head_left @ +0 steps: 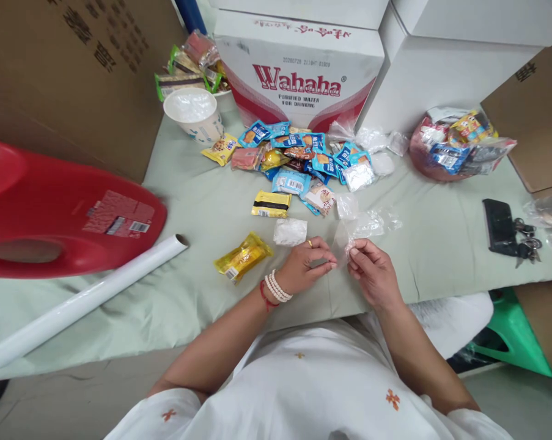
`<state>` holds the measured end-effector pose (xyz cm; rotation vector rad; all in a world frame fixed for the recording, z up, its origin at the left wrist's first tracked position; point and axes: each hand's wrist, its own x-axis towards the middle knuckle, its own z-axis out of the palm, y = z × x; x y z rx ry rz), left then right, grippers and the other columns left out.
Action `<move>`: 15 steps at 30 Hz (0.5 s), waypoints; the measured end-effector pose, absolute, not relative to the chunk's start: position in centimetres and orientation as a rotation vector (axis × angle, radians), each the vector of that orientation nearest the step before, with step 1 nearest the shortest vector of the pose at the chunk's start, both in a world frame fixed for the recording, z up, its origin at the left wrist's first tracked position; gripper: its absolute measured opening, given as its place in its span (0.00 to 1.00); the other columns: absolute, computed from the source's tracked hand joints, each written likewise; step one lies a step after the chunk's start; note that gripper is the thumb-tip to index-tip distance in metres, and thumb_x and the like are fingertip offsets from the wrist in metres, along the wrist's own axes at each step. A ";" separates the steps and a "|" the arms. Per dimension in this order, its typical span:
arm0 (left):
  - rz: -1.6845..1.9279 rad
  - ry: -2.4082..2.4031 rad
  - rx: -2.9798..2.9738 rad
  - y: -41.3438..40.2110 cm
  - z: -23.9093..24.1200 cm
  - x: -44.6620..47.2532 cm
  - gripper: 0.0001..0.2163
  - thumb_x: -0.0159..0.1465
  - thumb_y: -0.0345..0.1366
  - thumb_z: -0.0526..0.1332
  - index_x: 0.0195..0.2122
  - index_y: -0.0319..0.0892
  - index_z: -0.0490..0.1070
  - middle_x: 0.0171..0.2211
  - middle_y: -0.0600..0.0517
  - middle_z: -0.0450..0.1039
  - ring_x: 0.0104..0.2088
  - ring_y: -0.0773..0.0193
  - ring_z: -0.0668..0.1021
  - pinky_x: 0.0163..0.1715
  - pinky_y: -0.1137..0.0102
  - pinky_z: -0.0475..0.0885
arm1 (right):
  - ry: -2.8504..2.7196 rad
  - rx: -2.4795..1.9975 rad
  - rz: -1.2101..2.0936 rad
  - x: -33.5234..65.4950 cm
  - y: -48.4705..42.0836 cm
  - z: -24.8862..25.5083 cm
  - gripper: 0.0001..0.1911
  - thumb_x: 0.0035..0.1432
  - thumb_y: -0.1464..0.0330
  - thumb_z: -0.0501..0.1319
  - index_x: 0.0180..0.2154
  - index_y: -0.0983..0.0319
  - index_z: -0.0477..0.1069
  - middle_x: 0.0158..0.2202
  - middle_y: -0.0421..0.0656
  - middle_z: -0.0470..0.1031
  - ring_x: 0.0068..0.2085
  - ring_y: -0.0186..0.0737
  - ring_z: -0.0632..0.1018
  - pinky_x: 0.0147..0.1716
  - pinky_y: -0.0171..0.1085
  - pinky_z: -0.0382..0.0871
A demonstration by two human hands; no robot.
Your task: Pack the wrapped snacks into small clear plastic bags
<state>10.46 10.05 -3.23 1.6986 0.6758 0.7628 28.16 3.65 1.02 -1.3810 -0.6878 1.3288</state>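
My right hand pinches a clear plastic bag between thumb and fingers, above the cloth near the table's front edge. Just left of it is my left hand, its thumb and fingertips drawn together in a pinch; what they hold, if anything, is too fine to make out. A white wrapped packet lies right behind my left hand. To the left sits a yellow wrapped snack, and further back a yellow packet with a black stripe. Beyond them spreads a pile of small blue snack packets.
A Wahaha carton stands behind the pile. Paper cup, red jug and white roll are on the left. On the right are a pink bowl of snacks and a black key case.
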 end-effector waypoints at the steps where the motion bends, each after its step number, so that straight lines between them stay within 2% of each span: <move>1: 0.759 0.684 1.682 10.1 -3.2 10.5 0.10 0.67 0.43 0.64 0.34 0.44 0.80 0.35 0.48 0.72 0.34 0.62 0.73 0.38 0.66 0.69 | -0.683 -1.378 1.333 28.1 3.7 1.0 0.15 0.54 0.55 0.70 0.36 0.58 0.74 0.24 0.36 0.63 0.25 0.32 0.61 0.21 0.32 0.56; 6: 0.815 0.697 1.579 10.1 -2.6 10.4 0.13 0.67 0.46 0.63 0.33 0.42 0.77 0.32 0.50 0.68 0.31 0.64 0.69 0.32 0.69 0.66 | -0.689 -1.369 1.316 27.9 3.9 0.9 0.15 0.54 0.56 0.70 0.36 0.58 0.73 0.27 0.36 0.65 0.25 0.30 0.60 0.20 0.31 0.56; 10: 0.870 0.712 1.576 9.9 -2.4 10.3 0.15 0.60 0.48 0.71 0.39 0.42 0.79 0.31 0.52 0.67 0.29 0.66 0.67 0.31 0.69 0.65 | -0.708 -1.377 1.315 27.8 4.0 0.6 0.14 0.55 0.56 0.70 0.36 0.58 0.74 0.28 0.37 0.67 0.24 0.30 0.61 0.20 0.31 0.56; 15: 0.843 0.713 1.540 9.8 -2.7 10.3 0.12 0.67 0.44 0.65 0.34 0.42 0.80 0.28 0.52 0.70 0.27 0.66 0.69 0.31 0.70 0.64 | -0.702 -1.345 1.320 27.8 4.1 0.6 0.14 0.56 0.57 0.71 0.37 0.59 0.74 0.29 0.37 0.67 0.24 0.29 0.61 0.19 0.31 0.56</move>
